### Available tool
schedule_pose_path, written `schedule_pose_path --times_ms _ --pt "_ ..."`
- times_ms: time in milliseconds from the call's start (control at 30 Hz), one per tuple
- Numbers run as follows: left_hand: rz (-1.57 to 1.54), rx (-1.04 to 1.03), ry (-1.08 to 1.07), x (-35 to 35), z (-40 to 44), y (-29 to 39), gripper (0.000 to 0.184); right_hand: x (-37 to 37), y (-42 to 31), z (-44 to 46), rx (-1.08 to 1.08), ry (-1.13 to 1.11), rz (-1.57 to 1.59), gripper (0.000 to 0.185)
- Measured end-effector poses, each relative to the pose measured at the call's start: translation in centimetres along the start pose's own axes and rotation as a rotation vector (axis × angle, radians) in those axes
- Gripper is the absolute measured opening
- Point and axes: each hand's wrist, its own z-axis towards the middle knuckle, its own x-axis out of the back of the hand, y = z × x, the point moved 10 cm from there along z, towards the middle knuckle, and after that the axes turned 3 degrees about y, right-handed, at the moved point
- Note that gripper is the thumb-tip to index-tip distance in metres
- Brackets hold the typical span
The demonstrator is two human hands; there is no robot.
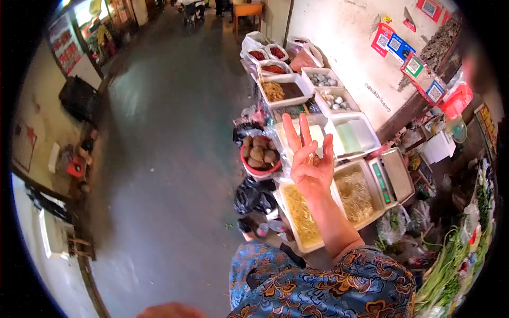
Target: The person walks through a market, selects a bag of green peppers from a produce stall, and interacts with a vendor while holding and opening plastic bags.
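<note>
Yellow strands (299, 209) lie below the right hand (313, 172), fingers (290, 132) raised, seemingly empty, the blurred left hand's (170, 311) unclear.

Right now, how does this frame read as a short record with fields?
Right hand: raised before the trays, some fingers extended, nothing visibly held
Left hand: blurred, partly visible at bottom edge
Nearest goods: yellow strands, pale strands
Beside trays: scale, green display
Basin: red basin holding brown produce
Signs: QR-code signs on pale wall

left hand (172, 310): cut off, bottom edge | wall lettering (377, 97): too small to read
</note>
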Motion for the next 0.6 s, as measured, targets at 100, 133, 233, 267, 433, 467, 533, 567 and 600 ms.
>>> schedule_pose_path --times_ms 100,133,233,267,433,467,533,567,600 --pt "0.328 0.05 0.506 12.0 -4.1 -5.5 0.036 1.5 -2.0 4.5 0.065 -0.05 0.009 0.063" --pt "0.217 0.099 0.981 15.1 -6.9 -7.9 0.036 1.8 -2.5 5.9 0.072 -0.044 0.004 0.063" --pt "0.179 0.308 1.309 23.3 -11.5 -13.3 0.033 2.1 -3.5 10.7 0.06 -0.072 -0.028 0.064" --pt "0.175 0.303 1.307 24.8 -12.9 -14.7 0.033 2.0 -3.6 12.1 0.048 -0.084 -0.047 0.064" --pt "0.068 0.539 1.57 27.2 -25.5 -20.9 0.036 2.8 -4.1 17.2 0.053 -0.128 -0.038 0.063" --pt "0.068 0.544 1.565 27.6 -27.4 -21.7 0.036 3.1 -4.2 18.1 0.06 -0.128 -0.04 0.063" --pt "0.07 0.591 1.552 28.8 -30.3 -22.6 0.038 4.0 -4.3 19.9 0.06 -0.125 -0.042 0.063" --pt "0.07 0.593 1.546 29.7 -31.0 -22.4 0.038 4.4 -4.4 20.9 0.064 -0.127 -0.046 0.063" --pt "0.056 0.642 1.556 30.6 -32.0 -22.4 0.036 4.9 -4.4 21.8 0.077 -0.126 -0.06 0.063"
